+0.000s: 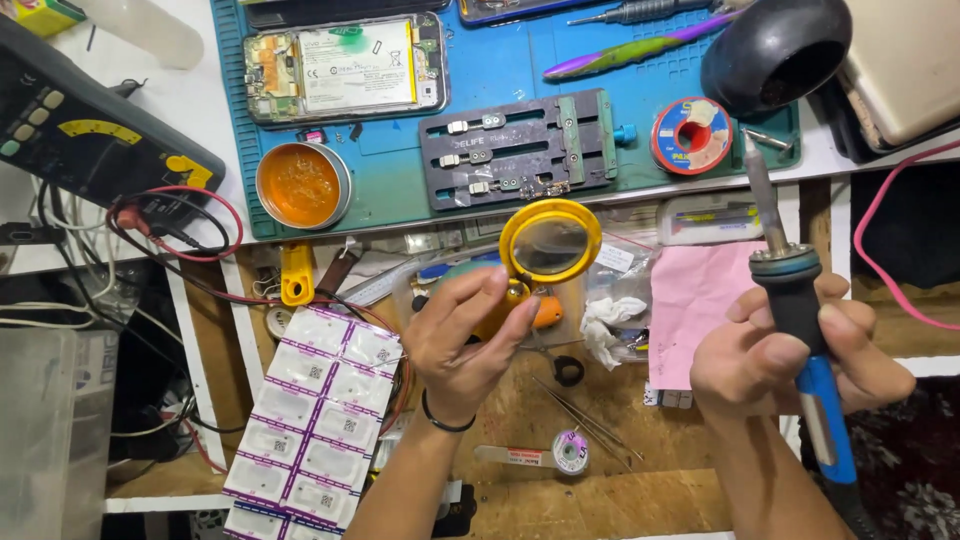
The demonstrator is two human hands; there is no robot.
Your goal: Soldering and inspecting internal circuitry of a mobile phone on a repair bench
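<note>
I see my left hand (462, 345) closed around the yellow magnifier (549, 241), and my right hand (790, 355) grips firmly the blue soldering iron (800, 330).

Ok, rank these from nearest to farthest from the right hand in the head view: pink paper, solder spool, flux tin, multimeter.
From the right hand:
1. Pink paper, just left of it.
2. Solder spool, up on the blue mat.
3. Flux tin, mat's left side.
4. Multimeter, far left.

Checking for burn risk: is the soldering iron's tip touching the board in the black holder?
No. The right hand holds the soldering iron upright, its tip in the air, well to the right of the black holder.
</note>
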